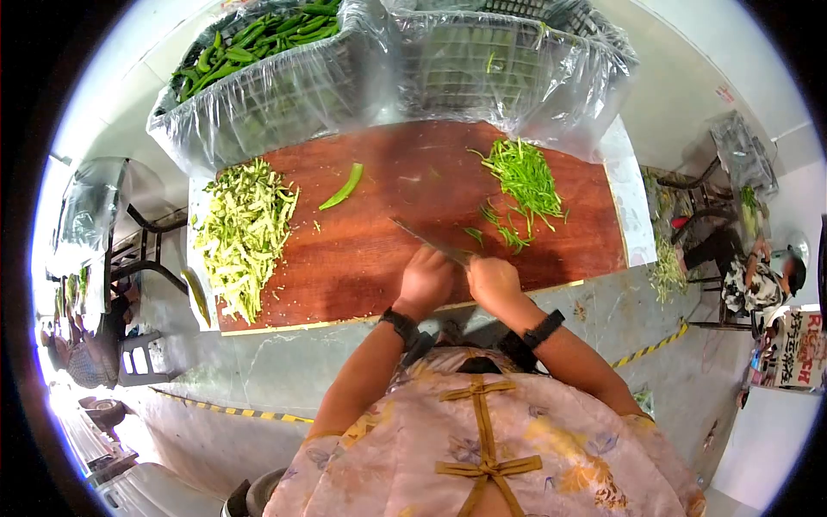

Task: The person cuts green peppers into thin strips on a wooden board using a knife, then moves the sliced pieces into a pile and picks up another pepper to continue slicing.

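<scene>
My right hand [494,280] is closed round the handle of a knife [435,241], whose blade points away to the upper left over the reddish-brown wooden board [413,194]. Beside the blade, my left hand [426,277] is curled shut at the board's near edge; it is slightly blurred and what it may hold is hidden. Farther up the board lies a curved green piece [343,187] of vegetable. A heap of pale green chopped vegetable [245,233] covers the left end. Thin bright green strips [524,181] are piled on the right, with a few loose scraps nearer my hands.
Behind the board stand a plastic-lined crate [258,103] of long green peppers [267,39] and a second plastic-lined crate [508,77]. A long green vegetable [196,297] lies by the left edge. Another person [749,280] sits at far right; a stool [145,358] stands left.
</scene>
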